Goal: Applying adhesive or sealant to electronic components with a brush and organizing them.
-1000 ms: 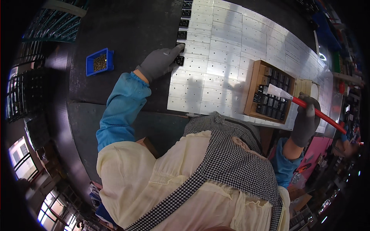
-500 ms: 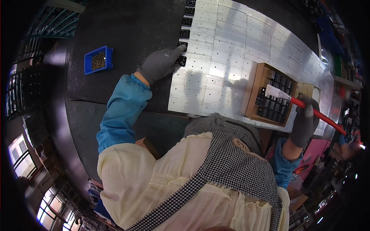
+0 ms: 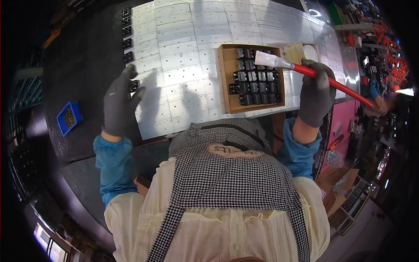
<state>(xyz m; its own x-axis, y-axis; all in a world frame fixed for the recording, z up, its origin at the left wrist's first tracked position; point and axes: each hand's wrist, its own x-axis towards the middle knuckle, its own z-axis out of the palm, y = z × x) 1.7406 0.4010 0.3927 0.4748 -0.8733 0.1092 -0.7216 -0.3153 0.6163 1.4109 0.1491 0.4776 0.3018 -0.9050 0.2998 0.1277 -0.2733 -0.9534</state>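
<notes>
Brush (image 3: 302,69) is pinched at handle by fingers of right hand (image 3: 317,89), over box (image 3: 227,72); judged light. Black block (image 3: 135,85) is bracketed by spread fingers of left hand (image 3: 118,105) at metal plates (image 3: 174,39); likely stiff, best gripped by sides.

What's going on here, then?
Someone in a checked apron is working over pale metal plates. Their right hand holds a red-handled brush, its bristles over an open box of black parts. Their left hand is open beside the nearest black part in a row along the plates' left edge; I can't tell if it touches.
</notes>
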